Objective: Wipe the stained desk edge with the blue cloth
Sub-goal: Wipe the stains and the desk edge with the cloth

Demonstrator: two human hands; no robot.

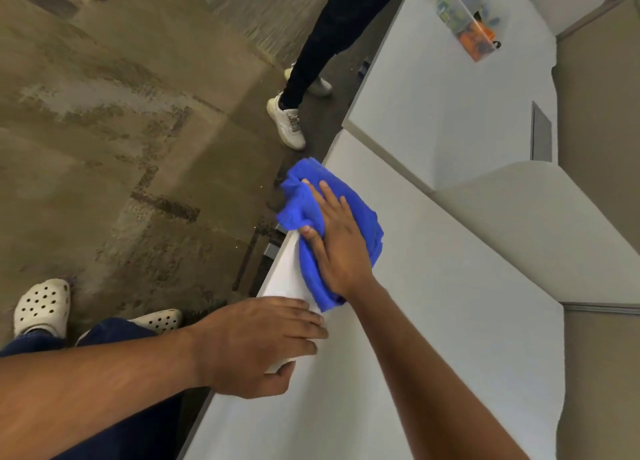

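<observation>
Cloth is the main thing here: a bright blue fuzzy cloth [304, 200] lies bunched up on the left edge of a long white flat desk [450, 321], and part of it hangs over that edge toward the floor. The right hand [337, 241] lies flat on top of the blue cloth with the fingers spread wide and the palm pressing down, and the thumb tucks into a fold at the desk edge. The left hand [256, 345] is nearer, just beside the cloth but not touching it. It is open and rests on the same desk edge, fingers on the top and thumb curled under the side, and it holds nothing else. Both arms are bare. No stain can be made out on the white edge. Down on the left are brown patchy carpet [121, 130] and the person's own white clogs with holes [43, 307] and dark blue trousers. Farther away stands another person in black trousers [329, 34] and white sneakers [287, 120], next to a second white desk [433, 96]. On that far desk lies a clear plastic box [471, 20] with colourful things inside.
</observation>
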